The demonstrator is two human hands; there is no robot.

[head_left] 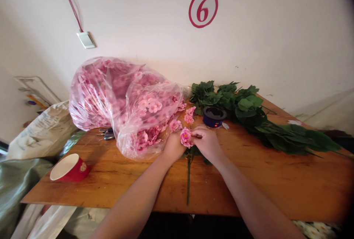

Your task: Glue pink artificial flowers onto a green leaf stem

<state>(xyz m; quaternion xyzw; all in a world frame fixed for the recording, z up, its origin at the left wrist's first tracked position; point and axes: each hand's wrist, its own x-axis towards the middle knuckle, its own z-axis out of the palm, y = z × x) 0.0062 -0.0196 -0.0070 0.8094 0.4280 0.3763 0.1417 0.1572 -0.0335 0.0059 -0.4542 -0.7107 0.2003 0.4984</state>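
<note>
A pink artificial flower (186,137) sits between my two hands, above a green stem (188,180) that runs down toward the table's front edge. Fingers of my right hand (206,141) pinch at the flower's right side. My left hand (174,145) is closed at the flower's left, its fingers mostly hidden behind the blossom, so what exactly it grips cannot be seen. Two more pink blossoms stand just beyond: one blossom (175,125) by my left hand and another blossom (190,115) farther back. Green leaves show partly beneath my right hand.
A clear plastic bag (121,99) full of pink flowers fills the back left. Green leafy stems (249,117) lie at the right. A dark blue round pot (214,116) with a red light stands beyond my right hand. A red paper bowl (70,168) and keys (107,134) are at the left.
</note>
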